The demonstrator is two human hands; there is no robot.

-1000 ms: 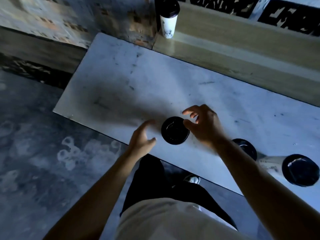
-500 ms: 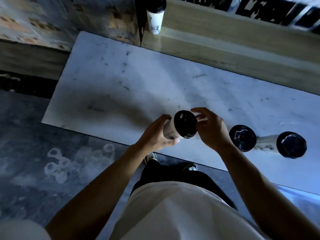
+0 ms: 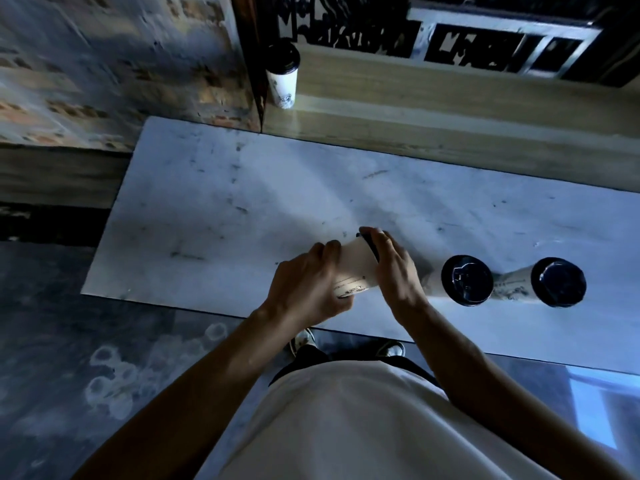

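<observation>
A white paper cup (image 3: 356,268) with a black lid is held tilted over the front part of the marble counter (image 3: 214,209), lid end pointing away from me. My left hand (image 3: 304,282) grips the cup's lower body and base. My right hand (image 3: 394,268) is curled over the lid end, covering most of the black lid. Both hands meet on the cup just above the counter's near edge.
Two more white cups with black lids, the nearer (image 3: 465,279) and the farther (image 3: 557,282), stand upright to the right of my hands. A fourth lidded cup (image 3: 283,77) stands on the wooden ledge (image 3: 450,98) behind the counter. A dark floor lies to the left.
The cup stood upright on the counter with both hands beside it. My left hand took its body, my right hand its lid, and the cup has been lifted and tipped away from me.
</observation>
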